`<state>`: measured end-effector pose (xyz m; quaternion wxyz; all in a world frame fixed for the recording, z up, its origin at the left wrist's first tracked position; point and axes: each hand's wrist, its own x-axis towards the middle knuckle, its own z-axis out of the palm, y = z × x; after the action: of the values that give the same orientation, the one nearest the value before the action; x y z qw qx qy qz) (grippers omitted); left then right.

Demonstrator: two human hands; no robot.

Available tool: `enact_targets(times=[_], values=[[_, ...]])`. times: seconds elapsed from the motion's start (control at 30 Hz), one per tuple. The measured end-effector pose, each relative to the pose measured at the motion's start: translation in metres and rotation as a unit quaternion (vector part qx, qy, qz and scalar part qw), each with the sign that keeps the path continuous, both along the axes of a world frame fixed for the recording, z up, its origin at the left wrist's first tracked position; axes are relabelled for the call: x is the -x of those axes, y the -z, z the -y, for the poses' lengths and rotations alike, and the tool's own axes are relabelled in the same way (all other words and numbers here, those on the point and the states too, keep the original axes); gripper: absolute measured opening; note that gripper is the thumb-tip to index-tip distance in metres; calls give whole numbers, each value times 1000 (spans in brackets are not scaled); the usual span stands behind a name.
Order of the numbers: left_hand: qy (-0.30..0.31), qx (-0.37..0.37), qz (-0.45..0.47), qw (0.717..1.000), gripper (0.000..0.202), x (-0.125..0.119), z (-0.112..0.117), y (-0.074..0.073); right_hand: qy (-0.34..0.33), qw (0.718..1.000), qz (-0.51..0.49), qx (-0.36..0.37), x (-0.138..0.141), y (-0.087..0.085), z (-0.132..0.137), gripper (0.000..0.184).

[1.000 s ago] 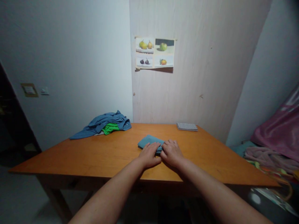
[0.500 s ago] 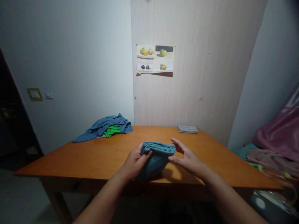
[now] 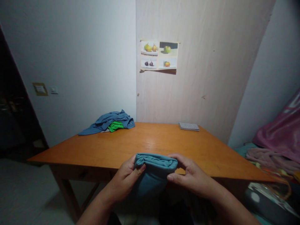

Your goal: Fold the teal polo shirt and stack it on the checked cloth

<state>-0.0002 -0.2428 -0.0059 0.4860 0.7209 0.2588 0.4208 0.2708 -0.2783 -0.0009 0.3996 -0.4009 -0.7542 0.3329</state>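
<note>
A folded teal garment (image 3: 153, 176) is held upright in front of the table's near edge, its rolled layers showing along the top. My left hand (image 3: 128, 176) grips its left side, thumb on the near face and fingers behind. At the right side, my right hand (image 3: 189, 175) has its thumb on the near face and its fingers round the far top corner. What kind of garment it is cannot be made out from the fold.
On the orange wooden table (image 3: 150, 140), a crumpled blue garment (image 3: 110, 120) lies at the back left with a bright green cloth (image 3: 116, 126) under it. A folded checked cloth (image 3: 188, 126) lies at the back right. Pink fabric (image 3: 278, 134) is heaped beyond the right edge.
The teal garment has come down and nearer to me, off the table's edge. My right hand, apart from its right side before, has closed on it. The view has shifted slightly.
</note>
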Motion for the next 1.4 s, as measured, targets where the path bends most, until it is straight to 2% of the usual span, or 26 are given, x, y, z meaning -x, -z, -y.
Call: enact_targets(times=[0.07, 0.2, 0.33, 0.43, 0.53, 0.77, 0.97, 1.03, 1.13, 1.2, 1.27, 1.33, 1.4], values=[[0, 5, -7, 1000, 35, 4, 2, 5, 30, 999, 30, -26, -4, -1, 7, 54], [2, 12, -21, 1000, 35, 6, 6, 12, 32, 992, 86, -89, -2, -7, 18, 32], [2, 14, -41, 999, 35, 4, 7, 16, 23, 985, 140, -93, 7, -9, 21, 24], [-5, 13, -45, 999, 33, 3, 5, 17, 47, 983, 145, -106, 11, -4, 19, 18], [-4, 15, -43, 999, 33, 1, 4, 18, 62, 980, 143, -121, 13, 0, 18, 18], [-20, 0, -41, 999, 31, -3, 6, 19, -2, 969, 207, -133, 16, -6, 14, 18], [-10, 3, -46, 999, 32, -2, 1, 22, 35, 945, 275, -173, 10, -5, 12, 30], [3, 16, -35, 999, 33, -4, 0, 23, 51, 947, 274, -160, 8, -2, 13, 34], [17, 36, -15, 999, 35, -7, 1, 21, 82, 969, 215, -89, 6, 0, 16, 31], [26, 48, 0, 999, 38, -9, 1, 21, 92, 983, 155, -36, 4, -1, 17, 43], [32, 64, 18, 997, 39, -9, 1, 23, 69, 990, 125, -2, 3, -3, 16, 50], [36, 82, 35, 995, 39, -9, -1, 26, 33, 992, 121, 19, 3, -4, 14, 38], [41, 98, 51, 993, 39, -9, -2, 30, 23, 992, 120, 19, 4, -3, 12, 36]])
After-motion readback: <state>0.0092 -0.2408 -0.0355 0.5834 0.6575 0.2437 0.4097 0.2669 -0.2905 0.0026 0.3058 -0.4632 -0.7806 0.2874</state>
